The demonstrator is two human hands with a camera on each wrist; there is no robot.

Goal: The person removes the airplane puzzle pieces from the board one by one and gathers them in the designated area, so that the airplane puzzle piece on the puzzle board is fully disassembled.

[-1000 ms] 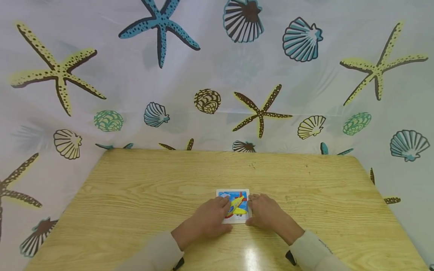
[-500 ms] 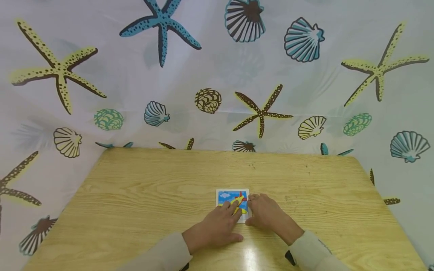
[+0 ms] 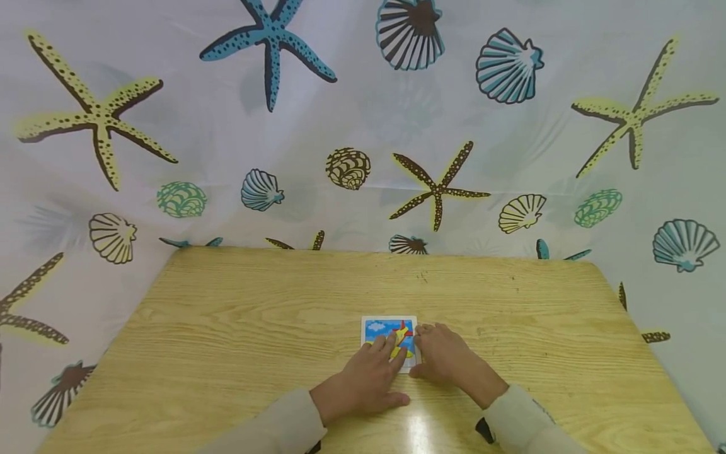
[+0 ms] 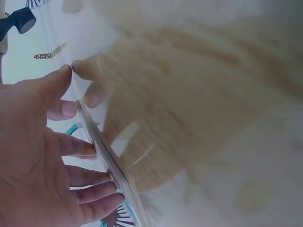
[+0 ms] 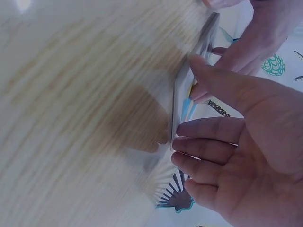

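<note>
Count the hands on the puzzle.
2. The left hand lies flat over the puzzle's near part, fingers on the plane picture; the right hand rests at its right edge on the table.

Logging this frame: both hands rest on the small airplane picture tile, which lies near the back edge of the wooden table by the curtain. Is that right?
Not quite. The airplane picture tile lies near the front of the wooden table, close to the person, not by the curtain. The head view shows it. The left hand does lie on it and the right hand touches its right edge.

Left fingers (image 3: 388,345) now across puzzle (image 3: 390,329)
</note>
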